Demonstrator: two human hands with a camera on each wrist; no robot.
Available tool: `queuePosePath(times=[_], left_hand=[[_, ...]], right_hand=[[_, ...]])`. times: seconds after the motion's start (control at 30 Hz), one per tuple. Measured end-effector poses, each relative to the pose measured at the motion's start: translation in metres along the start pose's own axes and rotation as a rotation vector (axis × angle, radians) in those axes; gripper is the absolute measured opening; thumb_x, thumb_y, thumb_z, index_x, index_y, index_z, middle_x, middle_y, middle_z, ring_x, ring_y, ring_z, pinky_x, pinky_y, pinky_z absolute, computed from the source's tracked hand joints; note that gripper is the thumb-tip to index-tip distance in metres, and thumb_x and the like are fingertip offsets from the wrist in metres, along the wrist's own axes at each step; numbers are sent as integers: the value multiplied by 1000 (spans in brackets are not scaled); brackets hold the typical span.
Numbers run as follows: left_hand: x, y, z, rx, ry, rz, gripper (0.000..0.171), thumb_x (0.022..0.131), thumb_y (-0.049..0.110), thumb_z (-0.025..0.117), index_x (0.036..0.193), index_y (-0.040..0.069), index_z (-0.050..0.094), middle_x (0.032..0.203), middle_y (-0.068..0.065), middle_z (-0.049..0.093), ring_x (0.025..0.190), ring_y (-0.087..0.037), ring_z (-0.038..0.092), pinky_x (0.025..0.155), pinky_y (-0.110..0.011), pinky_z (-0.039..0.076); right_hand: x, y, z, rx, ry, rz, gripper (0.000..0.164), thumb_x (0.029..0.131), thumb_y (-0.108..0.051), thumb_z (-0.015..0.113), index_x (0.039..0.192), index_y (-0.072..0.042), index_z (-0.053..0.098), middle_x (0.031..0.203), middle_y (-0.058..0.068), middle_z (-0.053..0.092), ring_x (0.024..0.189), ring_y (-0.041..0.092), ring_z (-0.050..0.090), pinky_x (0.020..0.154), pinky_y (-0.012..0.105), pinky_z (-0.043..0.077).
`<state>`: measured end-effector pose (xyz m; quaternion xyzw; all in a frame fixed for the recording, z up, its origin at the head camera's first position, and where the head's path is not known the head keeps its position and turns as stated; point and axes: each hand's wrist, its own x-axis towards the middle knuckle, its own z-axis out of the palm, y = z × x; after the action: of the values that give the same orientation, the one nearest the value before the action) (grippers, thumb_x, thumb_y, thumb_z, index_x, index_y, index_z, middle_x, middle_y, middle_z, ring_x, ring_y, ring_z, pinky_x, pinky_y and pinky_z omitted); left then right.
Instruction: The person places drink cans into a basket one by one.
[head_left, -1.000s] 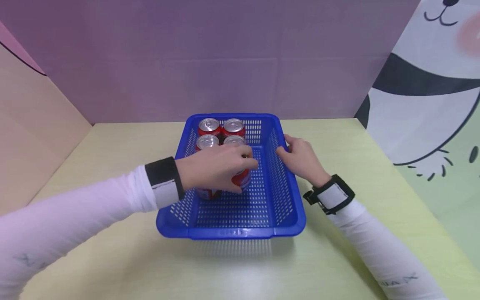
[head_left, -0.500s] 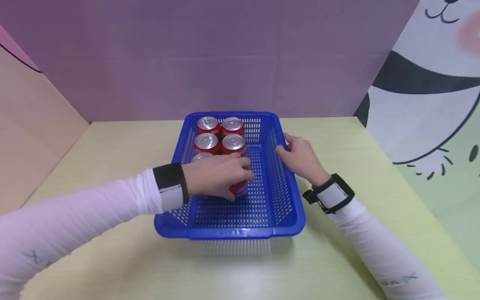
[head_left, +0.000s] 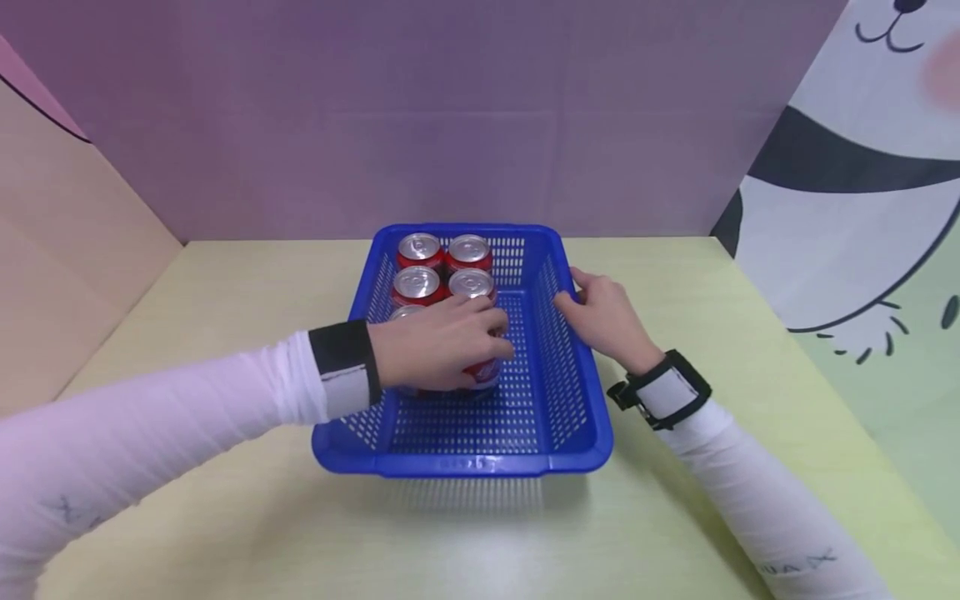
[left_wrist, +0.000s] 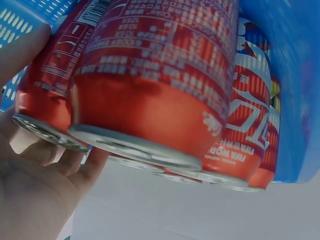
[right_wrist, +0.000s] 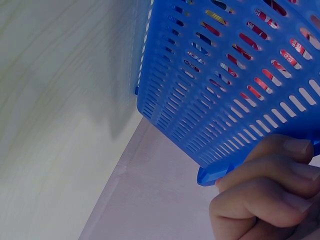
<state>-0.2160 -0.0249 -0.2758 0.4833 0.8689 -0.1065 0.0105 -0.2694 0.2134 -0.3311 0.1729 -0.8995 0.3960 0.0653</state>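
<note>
In the head view my left hand (head_left: pixel 446 342) reaches over the blue plastic basket (head_left: pixel 468 464) and grips a red soda can (head_left: pixel 486 372), mostly hidden under the fingers. The left wrist view has the thumb on one side of this soda can (left_wrist: pixel 47 100) and the fingers curled by its silver end; another can (left_wrist: pixel 150 95) stands closest to the camera. Behind the hand, several upright red cans (head_left: pixel 417 285) form two columns along the basket's left side. My right hand (head_left: pixel 607 321) holds the basket's right rim, fingers curled over it in the right wrist view.
The basket rests on a pale wood-patterned table (head_left: pixel 247 500). A purple wall panel (head_left: pixel 450 117) rises close behind it. Through the slots of the basket's side (right_wrist: pixel 220 100), red can surfaces show in the right wrist view.
My left hand has shifted slightly toward the basket's front with the soda can, uncovering more of the can tops behind. Its thumb has tucked in. The right hand stays on the rim.
</note>
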Motion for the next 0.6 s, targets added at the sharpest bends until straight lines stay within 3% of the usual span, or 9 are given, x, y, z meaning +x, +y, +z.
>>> queuePosePath(times=[0.2,0.33,0.47,0.6], left_hand=[[-5,-1,-5,-43,69,4,41,93,38,67,131,22,65,134,-6,55,124,-24,43,104,-41,39],[-17,-6,-11,-102,132,-21,39,95,38,64,130,20,65,134,-7,55,126,-24,43,105,-42,40],[-37,-21,-17,-147,264,-66,39,96,35,64,129,15,65,133,-11,54,125,-28,45,103,-46,41],[-66,-43,-15,-137,428,-178,37,96,31,65,125,9,66,135,-16,52,125,-34,44,104,-53,37]], right_hand=[[0,0,-1,2,-11,8,51,96,-14,51,142,7,45,60,6,56,41,12,47,38,25,35],[-1,0,-1,-9,-17,19,53,96,-15,51,143,9,42,56,3,49,40,11,42,38,25,33],[-3,2,-1,-13,-31,31,55,97,-16,51,144,10,41,53,0,42,40,11,39,38,26,31],[-3,6,0,-21,-45,32,55,98,-20,52,144,8,41,54,0,42,41,13,39,39,26,31]])
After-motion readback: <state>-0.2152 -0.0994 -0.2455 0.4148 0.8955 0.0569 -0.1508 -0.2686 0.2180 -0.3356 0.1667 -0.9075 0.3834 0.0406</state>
